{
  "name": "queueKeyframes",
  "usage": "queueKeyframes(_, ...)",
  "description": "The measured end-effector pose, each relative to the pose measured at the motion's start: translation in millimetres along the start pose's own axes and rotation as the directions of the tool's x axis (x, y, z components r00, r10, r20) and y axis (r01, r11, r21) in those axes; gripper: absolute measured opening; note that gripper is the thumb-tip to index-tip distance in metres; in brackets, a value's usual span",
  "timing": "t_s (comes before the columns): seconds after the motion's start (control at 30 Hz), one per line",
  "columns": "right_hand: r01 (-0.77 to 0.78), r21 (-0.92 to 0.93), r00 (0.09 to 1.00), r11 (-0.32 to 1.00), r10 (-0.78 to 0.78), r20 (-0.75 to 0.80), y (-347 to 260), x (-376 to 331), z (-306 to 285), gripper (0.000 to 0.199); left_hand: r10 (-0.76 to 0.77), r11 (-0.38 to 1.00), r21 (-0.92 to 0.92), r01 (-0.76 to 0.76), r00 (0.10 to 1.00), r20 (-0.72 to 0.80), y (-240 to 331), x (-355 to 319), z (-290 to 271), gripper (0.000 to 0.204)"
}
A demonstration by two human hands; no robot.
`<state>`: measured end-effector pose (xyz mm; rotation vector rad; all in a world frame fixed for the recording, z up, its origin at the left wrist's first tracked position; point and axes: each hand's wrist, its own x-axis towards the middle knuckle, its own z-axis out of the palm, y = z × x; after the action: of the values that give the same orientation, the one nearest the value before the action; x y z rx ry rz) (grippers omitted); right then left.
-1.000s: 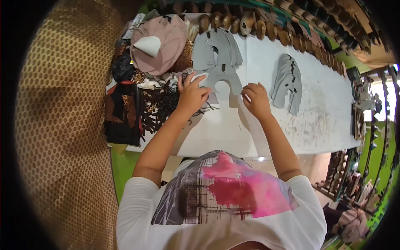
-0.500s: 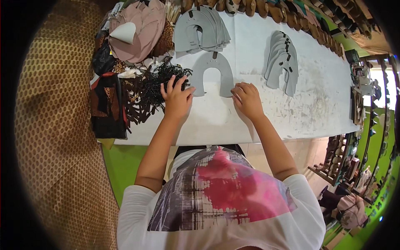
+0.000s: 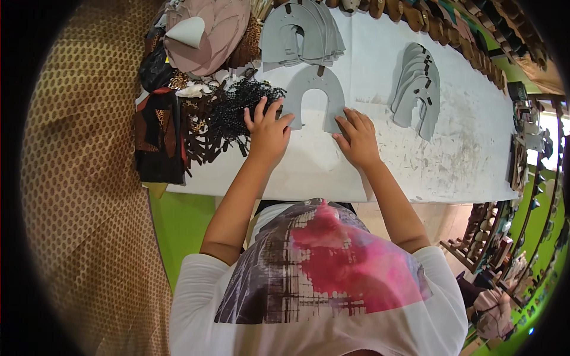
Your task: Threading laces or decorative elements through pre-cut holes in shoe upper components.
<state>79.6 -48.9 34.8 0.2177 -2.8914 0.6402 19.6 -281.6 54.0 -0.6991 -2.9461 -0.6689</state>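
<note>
A grey horseshoe-shaped cut piece (image 3: 313, 89) lies flat on the white worktable (image 3: 332, 172), its two legs pointing toward me. My left hand (image 3: 267, 130) rests with spread fingers on the tip of its left leg, next to a heap of dark beaded straps (image 3: 234, 113). My right hand (image 3: 358, 137) presses its fingertips on the tip of the right leg. Neither hand lifts the piece. Just behind it sits a fanned stack of similar grey pieces (image 3: 303, 32).
A second stack of grey pieces (image 3: 418, 89) lies to the right. Pink and brown material with a white cone (image 3: 208, 29) and dark patterned cloth (image 3: 160, 136) crowd the table's left end. Footwear parts line the far edge (image 3: 409, 12). Racks stand at right.
The view has shifted so the table sits lower and closer. Both hands slid down from the piece's arch to the tips of its legs, and the piece now lies flat and square.
</note>
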Motion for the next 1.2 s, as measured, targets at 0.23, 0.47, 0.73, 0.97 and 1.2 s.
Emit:
queueKeyframes(0.23,-0.007,0.011,1.0,1.0,0.007,0.009,-3,2,1,0.04,0.02,1.0,-0.002,-0.02,1.0,0.01,0,4,2,0.027)
queueKeyframes(0.47,-0.008,0.018,1.0,1.0,0.008,0.004,-4,2,-2,0.035,0.051,0.999,-0.02,-0.051,0.999,-0.004,1,5,6,0.02)
queueKeyframes(0.73,0.053,0.03,0.997,0.998,-0.051,-0.066,-5,-3,-5,0.013,0.062,0.995,-0.073,-0.062,0.998,-0.001,5,-1,-2,0.018)
queueKeyframes(0.97,0.08,0.033,0.993,0.996,-0.077,-0.088,-3,-9,-9,0.017,0.109,0.994,-0.028,-0.107,0.989,0.1,6,-9,-4,0.033)
queueKeyframes(1.2,0.011,0.072,0.999,0.997,-0.007,-0.051,-16,5,2,0.026,0.02,0.999,0.047,-0.023,0.998,0.062,4,7,11,0.043)
